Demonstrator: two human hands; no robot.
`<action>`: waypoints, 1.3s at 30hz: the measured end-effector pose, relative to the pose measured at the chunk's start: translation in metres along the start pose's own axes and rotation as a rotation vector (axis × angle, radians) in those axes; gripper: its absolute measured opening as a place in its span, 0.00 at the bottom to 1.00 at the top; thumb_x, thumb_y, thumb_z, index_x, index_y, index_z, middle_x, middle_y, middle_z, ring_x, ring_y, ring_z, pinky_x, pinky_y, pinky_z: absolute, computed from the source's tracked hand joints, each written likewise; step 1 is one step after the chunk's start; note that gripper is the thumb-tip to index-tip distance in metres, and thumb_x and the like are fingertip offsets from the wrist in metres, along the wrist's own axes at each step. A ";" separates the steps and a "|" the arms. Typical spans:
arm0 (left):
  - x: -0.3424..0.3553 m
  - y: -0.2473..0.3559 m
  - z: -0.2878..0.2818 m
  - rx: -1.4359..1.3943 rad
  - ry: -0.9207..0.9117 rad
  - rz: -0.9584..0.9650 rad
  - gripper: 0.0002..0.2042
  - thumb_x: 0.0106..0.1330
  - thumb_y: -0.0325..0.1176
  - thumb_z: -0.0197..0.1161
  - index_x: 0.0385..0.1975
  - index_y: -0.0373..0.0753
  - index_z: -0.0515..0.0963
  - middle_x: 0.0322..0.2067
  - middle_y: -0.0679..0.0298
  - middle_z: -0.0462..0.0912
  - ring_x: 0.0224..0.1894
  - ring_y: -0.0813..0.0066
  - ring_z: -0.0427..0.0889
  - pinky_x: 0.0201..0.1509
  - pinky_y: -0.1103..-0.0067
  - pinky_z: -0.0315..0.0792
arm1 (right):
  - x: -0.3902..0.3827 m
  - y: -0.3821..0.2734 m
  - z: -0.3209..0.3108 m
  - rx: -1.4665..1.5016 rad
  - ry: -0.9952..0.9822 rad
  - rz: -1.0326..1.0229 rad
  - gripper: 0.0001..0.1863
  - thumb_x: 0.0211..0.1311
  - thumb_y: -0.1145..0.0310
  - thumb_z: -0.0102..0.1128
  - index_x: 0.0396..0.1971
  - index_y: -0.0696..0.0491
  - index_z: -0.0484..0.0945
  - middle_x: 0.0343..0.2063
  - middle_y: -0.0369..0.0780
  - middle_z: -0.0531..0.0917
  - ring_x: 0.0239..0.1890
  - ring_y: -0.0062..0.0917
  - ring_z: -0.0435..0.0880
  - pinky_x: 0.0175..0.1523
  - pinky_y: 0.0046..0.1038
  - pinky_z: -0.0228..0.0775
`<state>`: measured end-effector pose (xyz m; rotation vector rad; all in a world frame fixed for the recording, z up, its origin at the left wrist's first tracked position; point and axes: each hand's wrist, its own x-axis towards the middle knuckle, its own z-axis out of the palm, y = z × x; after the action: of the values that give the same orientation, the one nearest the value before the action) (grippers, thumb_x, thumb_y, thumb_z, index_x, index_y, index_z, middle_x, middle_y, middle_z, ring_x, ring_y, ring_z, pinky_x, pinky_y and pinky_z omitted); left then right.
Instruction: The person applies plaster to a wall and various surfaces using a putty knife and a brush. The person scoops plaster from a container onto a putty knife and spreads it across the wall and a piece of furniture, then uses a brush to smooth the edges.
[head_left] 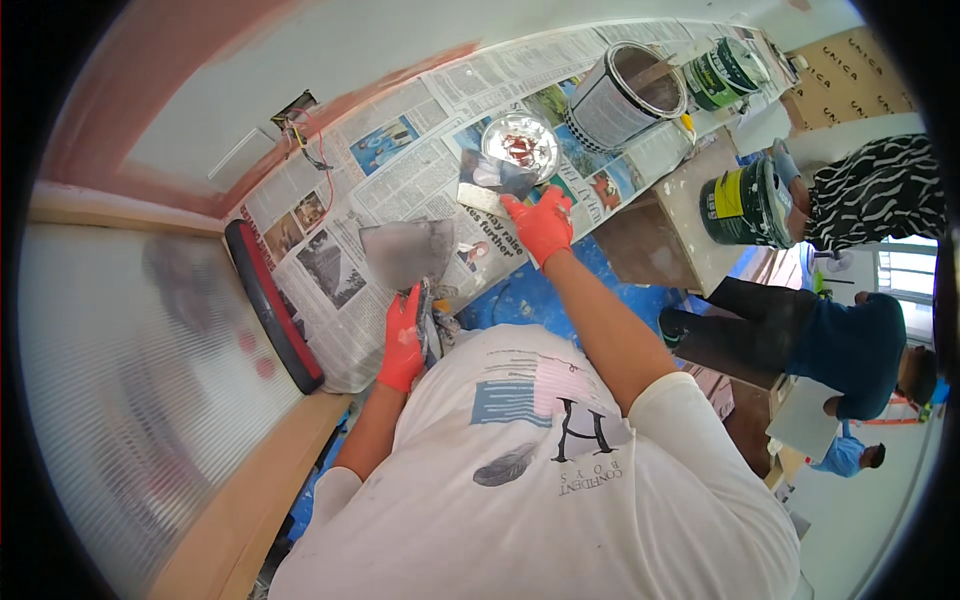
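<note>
My left hand [403, 345], in a red glove, is closed around the handle of a wide putty knife [408, 254], whose grey blade points away from me over newspaper. A grey, smeared item beside that hand is too unclear to name. My right hand [543, 225], also red-gloved, is reaching forward, its fingers closed on the pale grip edge of a flat filling blade [484, 195]. That blade lies against the near edge of a round shiny metal lid [520, 146] with reddish-brown smears inside. Where the right fingers touch the grip is partly hidden.
Newspaper [345, 205] covers the surface before me. To the right stand a large open paint can [612, 105], a green tin [718, 78] and a dark bucket [738, 205]. Wires [310, 150] hang from a wall box. A red-black level [268, 305] lies left. Other people stand at right.
</note>
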<state>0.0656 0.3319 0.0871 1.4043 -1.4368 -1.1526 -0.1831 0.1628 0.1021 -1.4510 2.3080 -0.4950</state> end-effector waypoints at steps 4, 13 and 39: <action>-0.005 -0.020 0.003 0.285 0.052 0.097 0.27 0.71 0.38 0.48 0.70 0.38 0.60 0.61 0.41 0.66 0.62 0.43 0.66 0.70 0.61 0.56 | 0.009 0.008 0.000 0.076 -0.160 -0.074 0.39 0.52 0.48 0.71 0.55 0.59 0.68 0.47 0.52 0.79 0.55 0.46 0.76 0.59 0.42 0.68; 0.000 -0.029 0.018 -0.142 0.145 0.021 0.22 0.74 0.38 0.49 0.64 0.34 0.66 0.50 0.47 0.75 0.38 0.65 0.83 0.38 0.73 0.78 | 0.010 0.010 0.009 0.328 -0.076 0.012 0.41 0.51 0.54 0.72 0.59 0.61 0.64 0.55 0.54 0.77 0.59 0.46 0.76 0.62 0.38 0.67; -0.055 0.068 0.049 -0.828 0.361 -0.293 0.13 0.72 0.43 0.56 0.41 0.40 0.76 0.24 0.59 0.80 0.20 0.69 0.80 0.25 0.74 0.76 | 0.017 0.074 -0.183 1.863 -0.750 -0.131 0.26 0.73 0.58 0.48 0.66 0.53 0.66 0.62 0.39 0.72 0.63 0.25 0.71 0.68 0.33 0.61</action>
<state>0.0035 0.3878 0.1423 1.1383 -0.4053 -1.3647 -0.3356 0.1958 0.2246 -0.5060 0.4687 -1.2727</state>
